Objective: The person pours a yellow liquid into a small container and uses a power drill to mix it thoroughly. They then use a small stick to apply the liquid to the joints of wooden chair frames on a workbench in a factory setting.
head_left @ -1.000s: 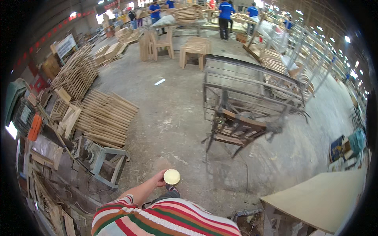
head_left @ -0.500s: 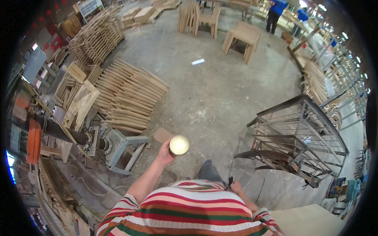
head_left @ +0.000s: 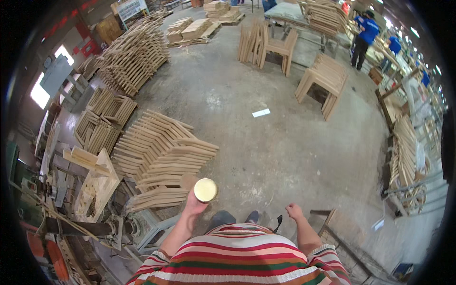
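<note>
My left hand [head_left: 193,205] is wrapped round the side of a round container [head_left: 205,190], held upright in front of my body. Its round top is pale yellow; whether that is a lid or the contents, I cannot tell. A flat brown piece [head_left: 188,181] shows just past the container; whether my fingers also hold it is hidden. My right hand [head_left: 294,211] hangs out to the right with loosely curled fingers, and nothing shows in it. A dark strap end [head_left: 279,223] sticks out from my waist, apart from that hand.
Stacked curved wooden parts [head_left: 156,152] lie on the floor ahead left, beside a machine [head_left: 118,228]. Wooden frames [head_left: 323,78] stand ahead right. A metal rack [head_left: 332,228] is close on my right. A person in blue [head_left: 368,33] stands far right.
The stacks and frames ahead sit lower in view and the metal rack has slid toward the lower edge. My right hand has swung forward, away from my waist. My left hand still holds the container.
</note>
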Motion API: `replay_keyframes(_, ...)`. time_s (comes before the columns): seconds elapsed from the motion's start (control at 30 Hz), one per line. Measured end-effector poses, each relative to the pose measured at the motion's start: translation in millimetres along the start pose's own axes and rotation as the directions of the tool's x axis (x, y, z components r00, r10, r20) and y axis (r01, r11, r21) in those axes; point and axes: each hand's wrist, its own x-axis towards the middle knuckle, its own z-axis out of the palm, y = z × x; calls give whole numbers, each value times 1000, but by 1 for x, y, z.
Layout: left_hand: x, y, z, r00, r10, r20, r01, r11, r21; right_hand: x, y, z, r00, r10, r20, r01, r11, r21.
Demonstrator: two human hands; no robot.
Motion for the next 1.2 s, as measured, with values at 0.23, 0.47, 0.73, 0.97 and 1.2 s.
replay_keyframes(0.23,118,109,-11,948,204,-244,-206,978,18,235,-250,-81,970,-241,-14,225,882,415)
replay_keyframes(0.47,350,224,98,995,89,38,-87,994,-63,378,-231,-136,994,-72,84,64,994,88)
replay_keyframes(0.73,613,349,220,957,-42,288,56,998,-41,418,-232,-124,833,547,85,-507,694,512)
replay_keyframes(0.97,774,424,287,970,63,235,-57,998,-32,628,-344,-189,907,260,330,-246,966,-84)
replay_keyframes(1.2,905,525,300,928,354,119,-331,928,-172,988,-571,-374,947,-88,-309,111,992,59)
